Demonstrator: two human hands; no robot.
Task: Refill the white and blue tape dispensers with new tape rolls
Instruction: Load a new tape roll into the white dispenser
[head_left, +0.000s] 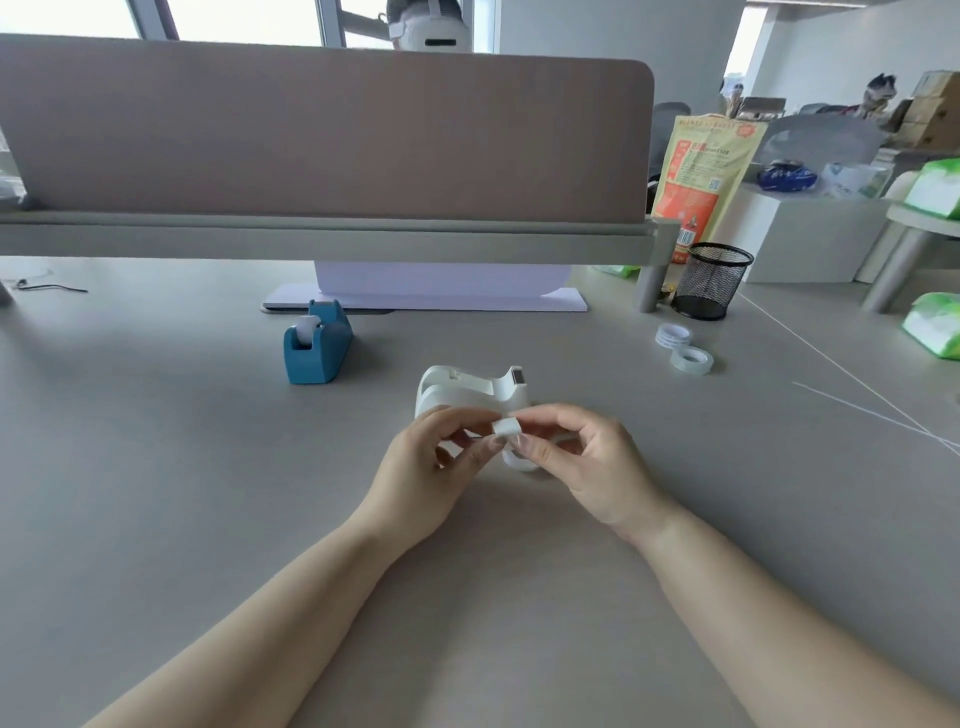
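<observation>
The white tape dispenser (470, 391) stands on the desk just behind my hands, its cutter end to the right. My left hand (431, 467) and my right hand (592, 462) meet in front of it. Together their fingertips pinch a small white spool (506, 428). A clear tape roll (519, 460) shows below it, half hidden under my right fingers. The blue tape dispenser (317, 345) stands farther back on the left with a white core in its slot. Two spare tape rolls, one stacked (672, 334) and one clear (691, 359), lie at the right.
A black mesh pen cup (710, 280) stands behind the spare rolls. A desk divider (322, 135) runs across the back, with a white stand (426, 299) under it. Green packets (935, 325) lie at the far right, and a white cord (852, 379) crosses the desk there.
</observation>
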